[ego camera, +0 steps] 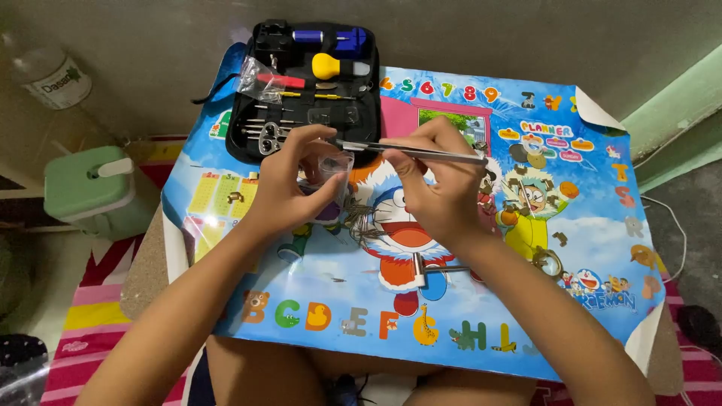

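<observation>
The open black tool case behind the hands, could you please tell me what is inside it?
The black tool case holds a blue tool, a yellow-handled tool, a red-handled tool, thin screwdrivers and metal pieces. The left hand covers its lower edge.

Cartoon-printed table [526,331] with tool case [301,98]

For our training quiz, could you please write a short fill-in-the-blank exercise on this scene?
1. The right hand holds metal ____ by their middle.
2. The left hand holds a small clear ____ bag.
3. The black tool case lies ____, its tools showing.

Missing words: tweezers; plastic; open
</observation>
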